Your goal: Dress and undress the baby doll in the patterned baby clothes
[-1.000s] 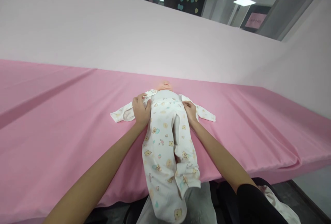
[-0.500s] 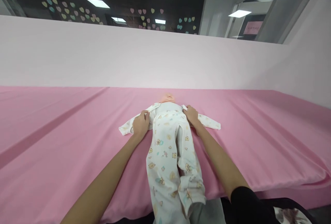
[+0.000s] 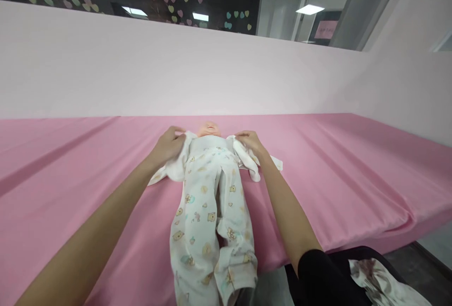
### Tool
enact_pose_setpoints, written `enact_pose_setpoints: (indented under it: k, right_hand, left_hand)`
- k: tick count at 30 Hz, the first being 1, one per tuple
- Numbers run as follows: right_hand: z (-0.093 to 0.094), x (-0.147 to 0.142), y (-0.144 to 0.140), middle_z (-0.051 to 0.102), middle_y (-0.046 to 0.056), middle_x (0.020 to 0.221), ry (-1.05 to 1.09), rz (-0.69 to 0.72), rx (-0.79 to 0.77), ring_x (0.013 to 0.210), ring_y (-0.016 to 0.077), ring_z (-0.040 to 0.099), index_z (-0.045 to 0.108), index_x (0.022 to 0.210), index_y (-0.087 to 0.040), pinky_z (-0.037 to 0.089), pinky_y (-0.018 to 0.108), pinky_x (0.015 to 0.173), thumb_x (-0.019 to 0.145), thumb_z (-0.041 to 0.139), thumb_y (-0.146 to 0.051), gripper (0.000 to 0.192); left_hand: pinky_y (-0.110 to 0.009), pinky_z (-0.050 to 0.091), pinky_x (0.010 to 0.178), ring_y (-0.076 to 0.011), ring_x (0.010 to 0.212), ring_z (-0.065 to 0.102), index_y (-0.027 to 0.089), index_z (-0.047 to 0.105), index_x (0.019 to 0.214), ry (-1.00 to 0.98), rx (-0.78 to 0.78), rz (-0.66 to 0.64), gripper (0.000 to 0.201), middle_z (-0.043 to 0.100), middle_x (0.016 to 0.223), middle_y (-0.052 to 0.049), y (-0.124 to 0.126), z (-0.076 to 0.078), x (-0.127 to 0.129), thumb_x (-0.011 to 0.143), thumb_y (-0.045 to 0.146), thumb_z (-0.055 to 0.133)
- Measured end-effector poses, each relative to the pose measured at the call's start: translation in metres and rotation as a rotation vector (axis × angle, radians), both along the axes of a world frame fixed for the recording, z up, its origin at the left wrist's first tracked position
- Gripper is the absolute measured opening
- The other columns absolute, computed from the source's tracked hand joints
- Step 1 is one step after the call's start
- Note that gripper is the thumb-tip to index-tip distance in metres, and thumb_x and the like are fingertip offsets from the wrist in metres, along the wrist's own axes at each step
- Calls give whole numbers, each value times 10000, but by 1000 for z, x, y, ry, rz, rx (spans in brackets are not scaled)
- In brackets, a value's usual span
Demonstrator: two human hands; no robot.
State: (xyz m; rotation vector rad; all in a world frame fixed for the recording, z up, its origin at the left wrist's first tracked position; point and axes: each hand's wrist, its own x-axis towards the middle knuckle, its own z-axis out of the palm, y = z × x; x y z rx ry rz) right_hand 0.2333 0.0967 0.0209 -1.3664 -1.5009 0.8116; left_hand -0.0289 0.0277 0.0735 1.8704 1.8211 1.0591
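While the small baby doll (image 3: pixel 209 130) lies between both sets of fingers on the pink cloth-covered surface (image 3: pixel 353 169), the white bear-print cotton sleepsuit (image 3: pixel 208 202) is gripped at each shoulder: left hand (image 3: pixel 168 147) and right hand (image 3: pixel 249 143) clamped on bunched fabric. Dressing step judged underway; sleeves need straightening next.

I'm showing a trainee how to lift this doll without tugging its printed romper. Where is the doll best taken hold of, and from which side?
Probably at the doll's upper body, just below the head, coming from both sides at once. It lies on its back on the pink sheet, and the left hand and right hand already flank the chest on the romper's open flaps. The loose legs overhanging the edge give no firm hold.
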Motion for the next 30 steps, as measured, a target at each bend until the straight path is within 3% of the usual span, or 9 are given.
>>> enact_pose_setpoints:
  k: [3, 5, 7, 9, 13, 17, 23, 27, 30]
  right_hand:
    - [19, 2, -11, 653, 41, 1001, 192, 190, -60, 723, 96, 596, 639, 895, -161, 466, 209, 633, 738, 589, -281, 203]
    - [27, -2, -16, 651, 45, 974, 82, 236, -74, 664, 88, 583, 631, 895, -162, 459, 200, 577, 733, 607, -293, 211]
    - [30, -9, -18, 655, 63, 899, -169, 197, -105, 618, 95, 569, 627, 910, -144, 441, 195, 527, 705, 646, -304, 261]
    - [31, -16, -19, 657, 87, 853, -423, 158, -147, 599, 113, 565, 623, 948, -117, 431, 201, 497, 691, 659, -321, 330]
    - [35, -22, -22, 645, 110, 962, -637, 240, -203, 625, 125, 572, 585, 1093, -108, 433, 207, 489, 684, 644, -311, 460]
    - [45, -20, -29, 649, 68, 965, -798, 364, -182, 656, 125, 581, 608, 1071, -140, 426, 203, 544, 650, 661, -217, 431]
    - [62, -35, -46, 656, 77, 919, -863, -132, 201, 867, 173, 587, 622, 848, -155, 414, 247, 724, 774, 472, -133, 169]
    - [62, -66, -47, 656, 53, 874, -745, -226, 381, 829, 157, 592, 576, 915, -171, 413, 248, 728, 859, 363, -158, 220]
    - [44, -96, -35, 650, 68, 896, -757, -231, 306, 860, 171, 599, 575, 930, -165, 425, 253, 735, 868, 356, -162, 228]
  left_hand:
    - [-293, 507, 623, -178, 710, 638, 246, 454, 1216, 29, -306, -527, 485, 661, 960, -51, -22, 42, 30, 778, 443, 518]
    - [-285, 503, 616, -167, 666, 636, 241, 508, 1168, 91, -308, -643, 444, 673, 899, -43, -26, 51, 51, 783, 464, 516]
    - [-288, 497, 655, -167, 704, 636, 213, 548, 1111, 136, -105, -534, 364, 670, 898, -52, -17, 39, 68, 835, 427, 442]
    - [-317, 479, 739, -199, 825, 624, 171, 566, 1066, 236, 139, -246, 314, 656, 938, -84, 3, 13, 79, 867, 320, 375]
    - [-367, 460, 737, -274, 937, 567, 132, 595, 987, 434, 205, 127, 288, 594, 1010, -147, 37, -38, 86, 838, 225, 367]
    - [-386, 424, 791, -306, 1054, 471, 145, 622, 946, 469, 351, 201, 274, 560, 1051, -150, 39, -52, 84, 819, 248, 403]
    - [-369, 421, 784, -279, 957, 538, 164, 644, 936, 318, 266, 164, 290, 605, 982, -134, 37, -49, 77, 820, 210, 382]
    - [-329, 435, 791, -233, 903, 588, 172, 642, 1007, 122, 212, 167, 334, 634, 1000, -111, 44, -49, 69, 821, 187, 364]
    - [-323, 428, 841, -237, 961, 586, 154, 647, 1050, 80, 138, 159, 362, 649, 1012, -118, 48, -50, 62, 814, 188, 375]
